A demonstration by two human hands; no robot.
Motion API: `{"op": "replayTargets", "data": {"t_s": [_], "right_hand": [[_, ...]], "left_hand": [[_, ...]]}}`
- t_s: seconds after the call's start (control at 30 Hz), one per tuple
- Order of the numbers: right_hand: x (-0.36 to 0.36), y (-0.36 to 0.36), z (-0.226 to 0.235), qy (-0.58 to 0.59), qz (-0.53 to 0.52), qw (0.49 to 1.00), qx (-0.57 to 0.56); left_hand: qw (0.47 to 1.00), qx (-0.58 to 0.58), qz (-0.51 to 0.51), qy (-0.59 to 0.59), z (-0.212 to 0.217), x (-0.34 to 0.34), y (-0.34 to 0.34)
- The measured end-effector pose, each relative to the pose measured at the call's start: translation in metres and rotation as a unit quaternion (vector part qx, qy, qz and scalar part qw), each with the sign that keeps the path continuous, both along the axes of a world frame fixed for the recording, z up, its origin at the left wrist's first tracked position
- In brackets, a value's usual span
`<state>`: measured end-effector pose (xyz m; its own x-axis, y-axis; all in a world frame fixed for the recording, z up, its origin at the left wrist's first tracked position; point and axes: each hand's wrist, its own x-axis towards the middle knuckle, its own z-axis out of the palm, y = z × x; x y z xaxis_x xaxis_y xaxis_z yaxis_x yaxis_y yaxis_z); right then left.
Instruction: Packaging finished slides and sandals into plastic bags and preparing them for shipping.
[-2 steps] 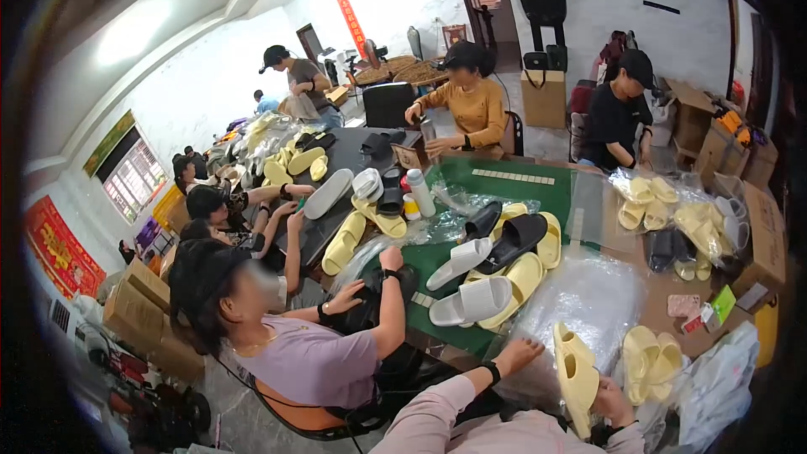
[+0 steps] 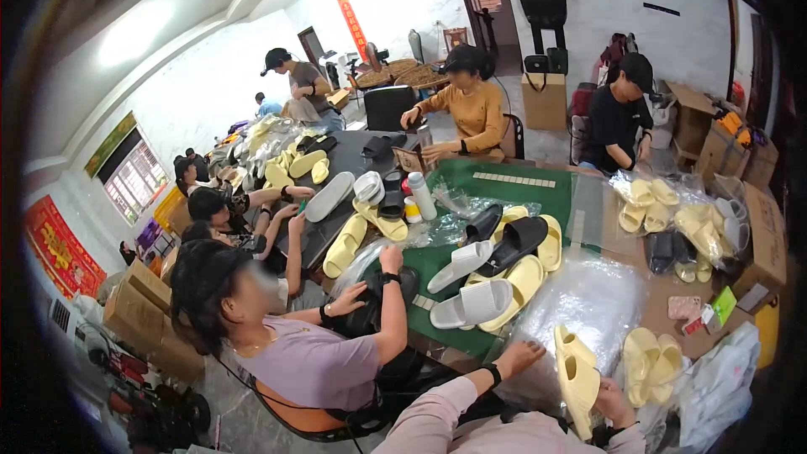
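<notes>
My right hand is closed around a pair of pale yellow slide slippers, held upright with the toes down. To the left, my left hand reaches out with its fingers extended, by the near edge of a stack of clear plastic bags. The fingertips seem to touch the plastic; whether they pinch it is hard to see. Another pair of pale yellow slippers lies right of my right hand. Beyond my left hand, grey ridged slippers rest among yellow slippers and black slippers.
A person in a lilac shirt sits close at my left, hands on something black. Bagged slippers, a cardboard box and a pink phone are at the right. White bottles stand on the table. Co-workers sit across.
</notes>
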<state>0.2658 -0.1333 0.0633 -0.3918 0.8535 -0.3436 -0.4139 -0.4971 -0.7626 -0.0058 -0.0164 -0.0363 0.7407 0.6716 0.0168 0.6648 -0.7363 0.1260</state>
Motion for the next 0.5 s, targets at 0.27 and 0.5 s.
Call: {"op": "replayTargets", "data": {"t_s": [0.27,0.5], "right_hand": [[-0.004,0.000,-0.013,-0.002,-0.032,0.999,0.020],[-0.007,0.006,-0.027,0.000,-0.050,0.999,-0.011]], "left_hand": [[0.985,-0.075,-0.062,0.143,-0.002,0.000,-0.003],[0.996,-0.014,-0.042,0.077,-0.026,-0.008,0.006]]}}
